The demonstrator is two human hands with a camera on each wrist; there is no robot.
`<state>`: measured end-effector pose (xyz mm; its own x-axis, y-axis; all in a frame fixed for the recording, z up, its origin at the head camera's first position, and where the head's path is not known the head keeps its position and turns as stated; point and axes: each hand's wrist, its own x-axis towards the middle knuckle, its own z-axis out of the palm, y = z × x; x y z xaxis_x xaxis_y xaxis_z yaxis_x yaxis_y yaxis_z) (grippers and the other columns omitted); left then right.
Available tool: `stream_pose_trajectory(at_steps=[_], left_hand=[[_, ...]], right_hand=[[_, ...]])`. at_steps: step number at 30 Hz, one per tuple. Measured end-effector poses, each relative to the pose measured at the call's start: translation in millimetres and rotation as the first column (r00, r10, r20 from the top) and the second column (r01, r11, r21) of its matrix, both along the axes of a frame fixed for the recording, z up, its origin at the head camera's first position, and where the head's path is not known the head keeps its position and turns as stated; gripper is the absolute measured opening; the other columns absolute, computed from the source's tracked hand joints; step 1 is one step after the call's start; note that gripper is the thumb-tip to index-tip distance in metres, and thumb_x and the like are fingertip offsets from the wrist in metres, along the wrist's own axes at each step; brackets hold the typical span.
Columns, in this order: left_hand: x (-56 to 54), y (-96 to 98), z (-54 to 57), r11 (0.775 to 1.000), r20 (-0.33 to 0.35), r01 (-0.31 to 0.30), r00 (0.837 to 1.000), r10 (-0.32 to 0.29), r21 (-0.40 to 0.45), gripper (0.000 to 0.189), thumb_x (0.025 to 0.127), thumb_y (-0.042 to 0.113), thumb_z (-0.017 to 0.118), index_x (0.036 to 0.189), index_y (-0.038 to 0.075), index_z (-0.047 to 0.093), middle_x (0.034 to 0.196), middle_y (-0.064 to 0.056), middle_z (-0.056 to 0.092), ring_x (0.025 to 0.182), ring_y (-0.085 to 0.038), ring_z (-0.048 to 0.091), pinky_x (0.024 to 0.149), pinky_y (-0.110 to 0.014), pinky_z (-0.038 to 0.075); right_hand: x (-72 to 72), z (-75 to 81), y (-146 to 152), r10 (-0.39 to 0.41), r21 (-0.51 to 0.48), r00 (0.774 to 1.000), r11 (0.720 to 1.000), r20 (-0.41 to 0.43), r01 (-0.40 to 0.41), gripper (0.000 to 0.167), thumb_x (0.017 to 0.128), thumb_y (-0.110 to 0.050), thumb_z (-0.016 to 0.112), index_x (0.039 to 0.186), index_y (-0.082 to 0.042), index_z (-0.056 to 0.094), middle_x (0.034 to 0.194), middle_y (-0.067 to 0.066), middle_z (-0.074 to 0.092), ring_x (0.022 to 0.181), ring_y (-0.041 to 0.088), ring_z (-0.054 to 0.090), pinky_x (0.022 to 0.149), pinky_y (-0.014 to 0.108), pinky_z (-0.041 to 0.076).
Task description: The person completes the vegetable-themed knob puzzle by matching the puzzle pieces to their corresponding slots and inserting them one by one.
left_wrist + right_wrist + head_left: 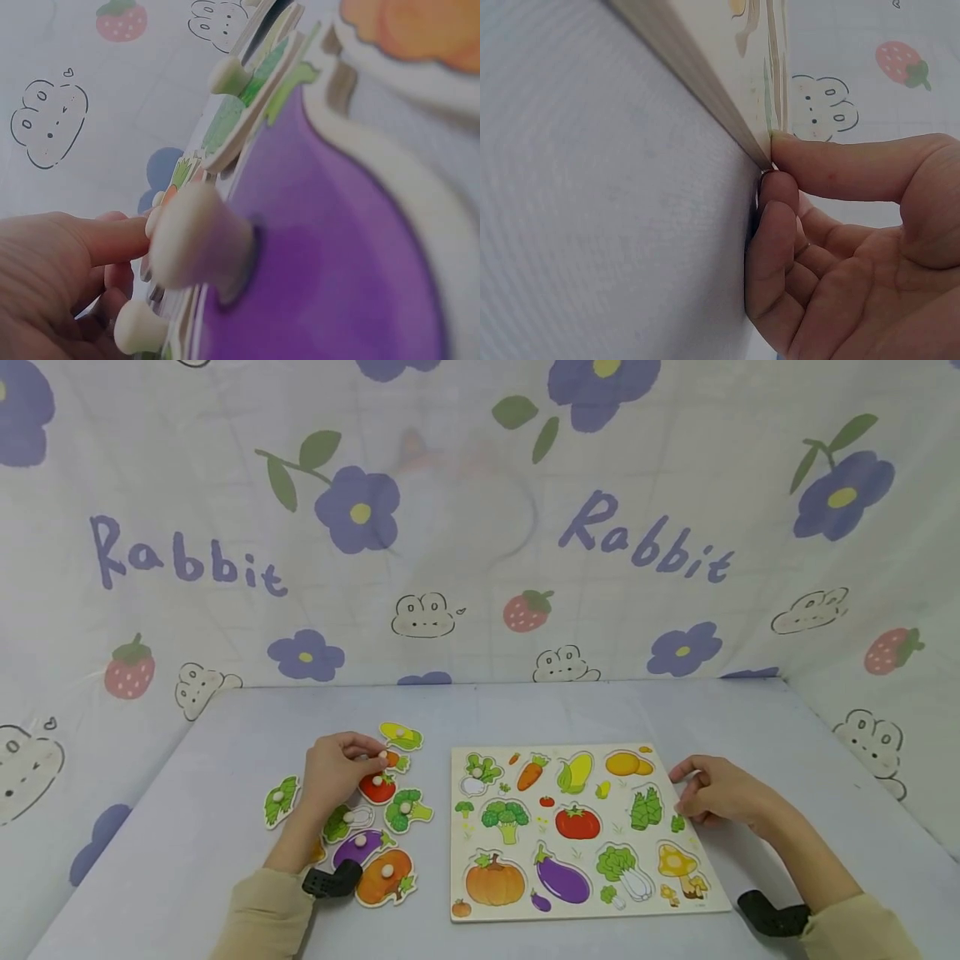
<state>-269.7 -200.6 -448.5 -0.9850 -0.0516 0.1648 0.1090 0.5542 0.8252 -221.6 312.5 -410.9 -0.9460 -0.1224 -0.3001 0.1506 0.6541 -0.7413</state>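
An asparagus puzzle piece (282,802) lies on the worktop (187,877) at 8 o'clock from a person's left hand (339,770), whose fingers pinch the knob of a carrot piece (393,761). From that carrot, a tomato piece (377,789) sits at 7 o'clock, a pumpkin piece (381,887) at 6 and a corn piece (405,739) at 12. Farther right, a vegetable puzzle board (611,814) carries a turnip piece (474,785) at its 10 o'clock, while the right hand's (723,789) fingers pinch its edge at about 2 o'clock.

Head view looks forward and down; nearer wrist views also show the fingers (771,240)
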Motion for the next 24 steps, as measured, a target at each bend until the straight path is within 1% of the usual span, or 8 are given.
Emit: stream_pose_trajectory(at_steps=[6,11,16,20,24], left_hand=[[0.1,0.9,2.2,1.000,-0.002,-0.013,1.000,0.013,-0.020,0.015,0.083,0.016,0.081,0.094,0.008,0.074,0.082,-0.001,0.073,0.076,-0.022,0.058,0.064,-0.029,0.047],[1.0,0.1,3.8,0.999,-0.016,-0.027,1.000,0.027,-0.026,0.015,0.084,0.016,0.080,0.095,0.009,0.074,0.083,-0.001,0.072,0.078,-0.022,0.055,0.068,-0.032,0.045],[2.0,0.9,7.5,0.999,-0.071,-0.046,0.996,0.045,-0.009,0.016,0.083,0.017,0.081,0.094,0.010,0.074,0.084,-0.003,0.069,0.080,-0.023,0.053,0.070,-0.034,0.044],[1.2,2.5,9.8,0.999,-0.125,-0.049,0.991,0.050,0.006,0.017,0.082,0.019,0.083,0.094,0.010,0.074,0.086,-0.002,0.070,0.082,-0.023,0.055,0.073,-0.035,0.045],[1.7,5.5,13.1,0.999,-0.155,-0.045,0.987,0.046,0.009,0.019,0.081,0.020,0.083,0.093,0.009,0.073,0.084,-0.002,0.070,0.082,-0.023,0.055,0.072,-0.035,0.043]], right_hand=[[0.7,0.7,-1,0.001,0.013,1.000,1.000,-0.013,-0.001,0.048,0.079,-0.001,0.074,0.119,0.007,0.049,0.079,0.009,0.055,0.066,0.022,0.052,0.057,0.032,0.046],[0.5,0.8,-2,-0.003,0.014,1.000,1.000,-0.008,0.003,0.048,0.079,-0.001,0.074,0.119,0.007,0.049,0.079,0.010,0.055,0.067,0.022,0.052,0.057,0.032,0.045],[-0.2,-0.6,-1,-0.004,0.005,1.000,1.000,-0.004,0.004,0.048,0.080,-0.002,0.074,0.120,0.007,0.049,0.080,0.010,0.055,0.067,0.022,0.052,0.057,0.032,0.045],[-0.4,-1.6,0,-0.004,0.001,1.000,1.000,-0.007,0.004,0.048,0.079,-0.001,0.074,0.119,0.007,0.049,0.079,0.010,0.055,0.067,0.022,0.052,0.057,0.032,0.045],[-0.3,-1.3,0,-0.009,0.005,1.000,1.000,-0.009,0.009,0.048,0.079,-0.001,0.074,0.119,0.008,0.049,0.078,0.010,0.055,0.066,0.022,0.052,0.058,0.032,0.045]])
